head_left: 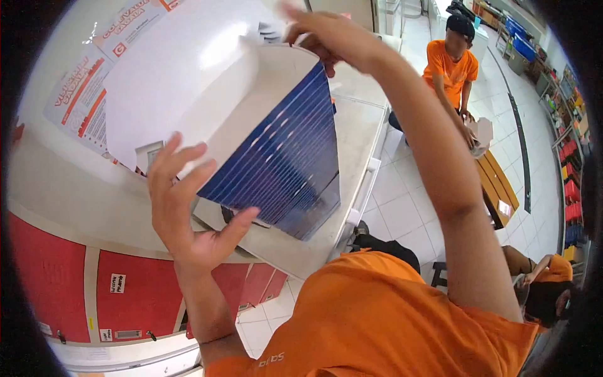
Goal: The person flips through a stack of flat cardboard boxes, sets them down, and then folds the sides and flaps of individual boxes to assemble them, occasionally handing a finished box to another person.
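A tall stack of paperboard sheets, white on top with blue glossy edges, stands on a pale worktop. Its top sheets bend upward toward the wall into a large white curved area. My left hand is at the stack's near left corner, fingers spread and thumb apart, with nothing gripped. My right hand reaches over the far right corner, its fingers bent and apart beside the blue edge. Some of its fingertips are hidden behind the corner, and slight blur makes contact hard to judge.
Printed posters hang on the wall behind the stack. Red cabinet doors are below on the left. A person in an orange shirt handles a pale box by a wooden bench. Another person sits at lower right.
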The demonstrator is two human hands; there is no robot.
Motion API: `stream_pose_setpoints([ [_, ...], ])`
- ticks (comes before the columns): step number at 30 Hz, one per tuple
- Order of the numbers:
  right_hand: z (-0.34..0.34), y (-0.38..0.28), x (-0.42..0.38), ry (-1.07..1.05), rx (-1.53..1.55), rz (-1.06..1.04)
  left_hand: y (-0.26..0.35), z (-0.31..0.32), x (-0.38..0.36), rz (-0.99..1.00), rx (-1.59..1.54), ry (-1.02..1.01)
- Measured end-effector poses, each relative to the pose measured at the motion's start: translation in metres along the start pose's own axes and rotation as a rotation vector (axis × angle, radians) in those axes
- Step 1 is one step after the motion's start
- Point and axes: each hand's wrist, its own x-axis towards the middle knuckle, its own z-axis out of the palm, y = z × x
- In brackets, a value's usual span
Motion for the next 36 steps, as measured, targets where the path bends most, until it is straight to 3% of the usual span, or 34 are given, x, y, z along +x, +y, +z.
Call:
stream_pose_setpoints([
  [1, 0.0, 0.038, -0.009, 0.085, 0.235, -0.03, 0.001, 0.003, -0.001, 0.048, 0.051, 0.032],
  [2, 0.014, 0.073, -0.021, 0.192, 0.269, -0.032, 0.002, 0.004, -0.002, 0.04, 0.045, 0.036],
  [4, 0.034, 0.204, -0.045, -0.072, 0.596, 0.003, 0.003, 0.007, -0.003, 0.011, 0.132, 0.041],
  [6, 0.068, 0.266, -0.099, -0.147, 0.416, 0.102, 0.009, 0.008, 0.0, -0.006, 0.127, 0.053],
  [8, 0.101, 0.274, -0.137, -0.063, 0.541, 0.048, 0.008, 0.011, 0.004, -0.026, 0.129, 0.057],
  [12, 0.124, 0.212, -0.114, 0.145, 0.741, -0.082, -0.003, 0.015, 0.005, -0.002, 0.012, -0.026],
  [14, 0.125, 0.182, -0.091, 0.196, 0.681, -0.352, -0.004, 0.022, 0.006, 0.037, 0.037, -0.042],
  [17, 0.146, 0.157, -0.094, 0.281, 0.548, -0.468, -0.01, 0.039, 0.002, 0.026, 0.011, 0.112],
  [21, 0.162, 0.167, -0.098, 0.436, 0.409, -0.459, -0.017, 0.043, 0.003, 0.075, -0.033, 0.106],
  [29, 0.162, 0.179, -0.1, 0.424, 0.294, -0.389, -0.01, 0.032, -0.002, 0.043, 0.066, 0.057],
  [31, 0.175, 0.218, -0.098, 0.534, 0.725, -0.11, -0.009, 0.024, -0.009, 0.029, 0.065, 0.082],
  [32, 0.178, 0.242, -0.103, 0.531, 0.725, -0.113, -0.008, 0.019, -0.014, 0.014, 0.065, 0.11],
  [34, 0.177, 0.304, -0.118, 0.24, 0.464, 0.732, -0.013, 0.004, -0.031, -0.018, 0.091, 0.151],
  [36, 0.199, 0.358, -0.133, -0.132, 0.501, 1.001, -0.006, -0.013, -0.045, -0.131, 0.143, 0.169],
])
